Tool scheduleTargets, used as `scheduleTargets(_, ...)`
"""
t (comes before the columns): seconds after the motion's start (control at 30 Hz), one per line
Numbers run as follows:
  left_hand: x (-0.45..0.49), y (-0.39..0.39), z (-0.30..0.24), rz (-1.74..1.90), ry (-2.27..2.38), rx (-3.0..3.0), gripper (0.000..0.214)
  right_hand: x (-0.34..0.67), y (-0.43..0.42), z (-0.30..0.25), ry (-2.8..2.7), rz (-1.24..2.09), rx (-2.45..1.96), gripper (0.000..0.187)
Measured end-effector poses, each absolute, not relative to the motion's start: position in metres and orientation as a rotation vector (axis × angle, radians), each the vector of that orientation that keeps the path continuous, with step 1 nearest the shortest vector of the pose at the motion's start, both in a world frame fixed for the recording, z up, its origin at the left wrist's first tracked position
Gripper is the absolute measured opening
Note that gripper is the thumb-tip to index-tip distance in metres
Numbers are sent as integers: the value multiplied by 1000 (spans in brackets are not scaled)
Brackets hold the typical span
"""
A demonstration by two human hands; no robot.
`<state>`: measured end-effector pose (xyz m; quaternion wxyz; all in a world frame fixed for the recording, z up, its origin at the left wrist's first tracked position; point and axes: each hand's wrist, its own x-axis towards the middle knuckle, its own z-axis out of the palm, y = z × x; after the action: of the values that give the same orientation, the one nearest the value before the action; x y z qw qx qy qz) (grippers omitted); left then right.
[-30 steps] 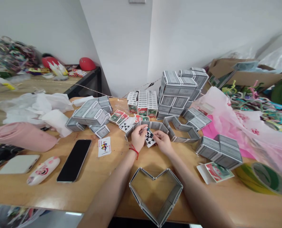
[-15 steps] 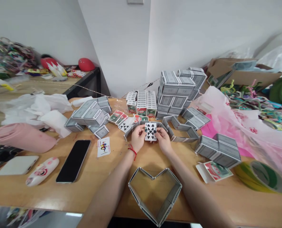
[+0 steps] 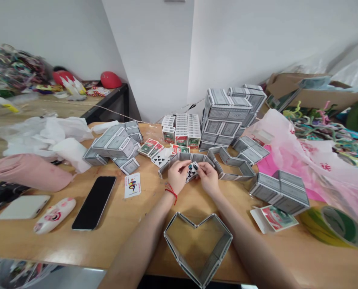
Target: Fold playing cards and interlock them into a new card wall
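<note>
A wooden tabletop (image 3: 150, 196) spreads before a pale wall (image 3: 148, 48). Beyond one heart-shaped grey frame (image 3: 220, 249), the person's left hand (image 3: 178, 175) and right hand (image 3: 208, 176) both pinch one white playing card (image 3: 192, 171), tilted, its black clubs showing. One joker card (image 3: 132, 185) and one black phone (image 3: 95, 202) lie leftward.

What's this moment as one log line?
left hand: holding club card; right hand: holding same card; heart-shaped frame: on table
</note>
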<state>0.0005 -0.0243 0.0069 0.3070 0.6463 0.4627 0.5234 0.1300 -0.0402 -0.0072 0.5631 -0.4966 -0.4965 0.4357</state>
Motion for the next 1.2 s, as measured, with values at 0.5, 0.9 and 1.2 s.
scheduleTargets(0.5, -5, -26, 11, 1360, 1313, 2330, 15, 136, -49, 1, -1589, 337, -1295, 20)
scheduleTargets(0.9, -5, -24, 3, 1471, 1332, 2270, 11, 133, -50, -6, -1770, 57, -1389, 23)
scheduleTargets(1.2, -5, -20, 1, 1493, 1352, 2206, 12, 134, -52, -11, -1809, 223, -1415, 31)
